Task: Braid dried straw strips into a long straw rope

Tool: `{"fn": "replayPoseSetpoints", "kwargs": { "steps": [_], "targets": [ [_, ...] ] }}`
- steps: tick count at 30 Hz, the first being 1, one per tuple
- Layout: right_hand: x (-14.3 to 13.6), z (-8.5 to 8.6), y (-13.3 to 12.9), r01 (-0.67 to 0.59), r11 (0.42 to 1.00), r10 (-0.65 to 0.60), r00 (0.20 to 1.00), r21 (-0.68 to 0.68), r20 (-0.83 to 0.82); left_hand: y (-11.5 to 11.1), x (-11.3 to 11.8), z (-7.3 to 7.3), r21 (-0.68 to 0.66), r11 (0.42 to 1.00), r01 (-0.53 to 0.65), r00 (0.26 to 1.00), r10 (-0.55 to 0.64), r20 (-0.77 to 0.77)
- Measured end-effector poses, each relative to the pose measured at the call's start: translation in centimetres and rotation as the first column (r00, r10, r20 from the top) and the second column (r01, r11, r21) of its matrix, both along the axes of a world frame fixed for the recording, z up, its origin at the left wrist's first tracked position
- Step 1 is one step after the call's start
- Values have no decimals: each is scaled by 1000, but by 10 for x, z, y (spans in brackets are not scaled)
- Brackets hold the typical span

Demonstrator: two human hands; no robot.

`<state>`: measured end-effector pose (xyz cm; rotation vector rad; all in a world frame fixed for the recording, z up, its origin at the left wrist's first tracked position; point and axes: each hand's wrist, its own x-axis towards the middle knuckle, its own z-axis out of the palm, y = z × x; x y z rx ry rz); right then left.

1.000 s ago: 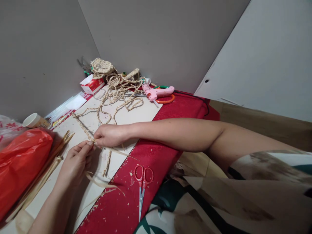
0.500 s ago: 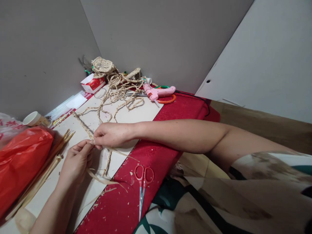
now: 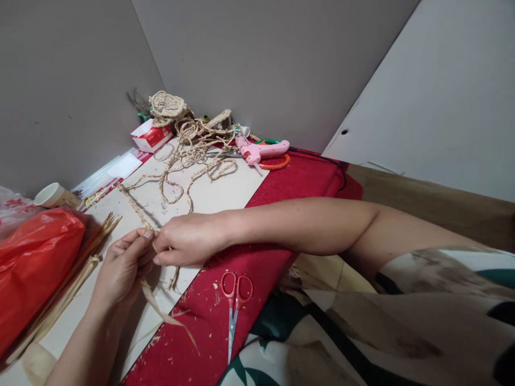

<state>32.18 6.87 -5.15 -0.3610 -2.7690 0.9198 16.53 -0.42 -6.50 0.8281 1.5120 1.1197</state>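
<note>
A braided straw cord [image 3: 134, 203] runs from the tangle at the back down to my fingers. My left hand [image 3: 126, 262] pinches the near end of this cord between thumb and forefinger. Right against it, my right hand [image 3: 187, 239] is closed with its fingers bent down; they seem to grip a straw strand, though the hand covers most of it. Below my left hand a loose pale straw strand [image 3: 159, 311] trails over the board's edge. Another cord end [image 3: 173, 280] pokes out under my right hand.
Red-handled scissors [image 3: 235, 305] lie on the red cloth [image 3: 189, 348]. Behind are a pink glue gun [image 3: 257, 150], the coiled braid [image 3: 168, 107] and a red-white box [image 3: 152, 136]. A red plastic bag [image 3: 38, 262], straw stalks [image 3: 68, 284] and a paper cup [image 3: 56, 195] occupy the left.
My right hand has shifted slightly toward me and turned, its knuckles now more on top. The strand it covers no longer shows to its right. My left hand stays at the braid.
</note>
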Motion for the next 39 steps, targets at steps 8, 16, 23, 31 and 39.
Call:
{"fn": "replayPoseSetpoints", "kwargs": {
  "steps": [8, 16, 23, 31, 39],
  "targets": [
    [-5, 0, 20, 265, 927, -322, 925, -265, -203, 1, 3, 6, 34, 999, -9, 1000, 9, 13],
    [-14, -14, 30, 151, 883, -131, 989, -444, 76, 3, -1, -1, 32, 997, 68, 997, -67, -39],
    [-15, -15, 33, 131, 612, -16, 988, -780, 153, 2, -12, -4, 80, 986, 143, 949, -114, -294],
    [-19, -22, 17, 216, 451, -237, 964, -866, 118, -1, -13, 9, -89, 975, 205, 955, -219, -201],
    [-22, -27, 5, 289, 447, -297, 941, -847, 164, -11, 9, 1, -26, 972, 233, 888, -224, -402]
  ]
}}
